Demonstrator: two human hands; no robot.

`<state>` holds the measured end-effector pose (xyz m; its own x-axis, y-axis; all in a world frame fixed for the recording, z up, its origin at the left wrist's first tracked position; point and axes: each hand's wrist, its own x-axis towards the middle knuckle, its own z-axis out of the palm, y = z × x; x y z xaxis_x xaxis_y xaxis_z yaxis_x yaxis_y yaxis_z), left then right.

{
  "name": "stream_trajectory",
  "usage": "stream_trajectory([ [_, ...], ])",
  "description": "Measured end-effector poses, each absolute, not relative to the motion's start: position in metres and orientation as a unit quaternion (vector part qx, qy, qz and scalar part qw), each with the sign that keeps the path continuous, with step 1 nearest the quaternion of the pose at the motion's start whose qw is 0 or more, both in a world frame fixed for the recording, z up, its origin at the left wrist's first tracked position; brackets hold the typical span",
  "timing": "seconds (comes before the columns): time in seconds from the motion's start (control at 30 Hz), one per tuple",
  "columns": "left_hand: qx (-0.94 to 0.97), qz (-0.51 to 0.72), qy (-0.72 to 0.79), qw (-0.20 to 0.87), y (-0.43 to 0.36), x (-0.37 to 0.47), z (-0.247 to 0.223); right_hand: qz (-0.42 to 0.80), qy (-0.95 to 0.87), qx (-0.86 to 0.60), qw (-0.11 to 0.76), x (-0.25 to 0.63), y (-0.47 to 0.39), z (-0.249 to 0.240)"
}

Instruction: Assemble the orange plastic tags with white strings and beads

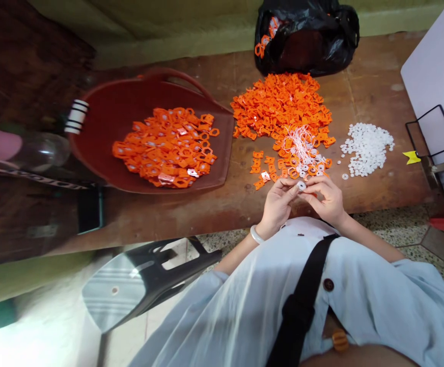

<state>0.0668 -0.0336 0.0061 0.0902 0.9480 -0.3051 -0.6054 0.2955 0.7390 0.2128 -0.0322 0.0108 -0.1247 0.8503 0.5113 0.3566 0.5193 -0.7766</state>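
Observation:
A small white plastic ring (301, 186) with a dark centre hole sits between my hands at the table's front edge. My left hand (279, 205) is closed, pinching the ring with thumb and fingertips. My right hand (327, 202) is closed too, its fingertips at the ring's right side. A bit of orange plastic shows between its thumb and fingers, mostly hidden. Just beyond lie a tangle of white and pinkish strings (300, 148) and several orange pieces with white rings. Behind them is a large heap of orange plastic pieces (283, 104). White plastic pieces (369, 149) are piled to the right.
A dark red basket (103, 102) holding orange pieces (168, 150) stands left. A black plastic bag (309, 41) with orange pieces is at the back. A phone (90, 209) and bottle (50, 151) lie far left. A grey stool (118, 290) is below; a white board (439, 92) stands right.

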Motion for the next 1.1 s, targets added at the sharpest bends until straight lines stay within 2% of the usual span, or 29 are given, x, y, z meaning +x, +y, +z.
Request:
stream_trajectory([
  [0.23, 0.217, 0.522, 0.374, 0.735, -0.040, 0.065, 0.001, 0.286, -0.692, -0.461, 0.476, 0.219, -0.033, 0.001],
  [0.37, 0.263, 0.495, 0.391, 0.730, -0.043, 0.056, -0.015, 0.427, -0.604, -0.496, 0.455, 0.228, -0.028, -0.018],
  [0.47, 0.385, 0.470, 0.523, 0.598, -0.042, 0.044, -0.036, 0.550, -0.469, -0.520, 0.454, 0.232, -0.024, -0.033],
  [0.57, 0.531, 0.368, 0.640, 0.417, -0.040, 0.033, -0.056, 0.598, -0.395, -0.528, 0.456, 0.235, -0.021, -0.044],
  [0.73, 0.665, 0.213, 0.644, 0.313, -0.036, 0.034, -0.067, 0.628, -0.402, -0.530, 0.404, 0.234, -0.020, -0.057],
  [0.83, 0.690, 0.173, 0.639, 0.293, -0.031, 0.043, -0.065, 0.615, -0.448, -0.541, 0.360, 0.232, -0.021, -0.065],
  [0.9, 0.692, 0.181, 0.629, 0.305, -0.028, 0.046, -0.061, 0.564, -0.510, -0.543, 0.356, 0.230, -0.021, -0.066],
  [1.1, 0.635, 0.299, 0.520, 0.488, -0.025, 0.048, -0.033, 0.299, -0.728, -0.455, 0.417, 0.224, -0.020, -0.039],
])
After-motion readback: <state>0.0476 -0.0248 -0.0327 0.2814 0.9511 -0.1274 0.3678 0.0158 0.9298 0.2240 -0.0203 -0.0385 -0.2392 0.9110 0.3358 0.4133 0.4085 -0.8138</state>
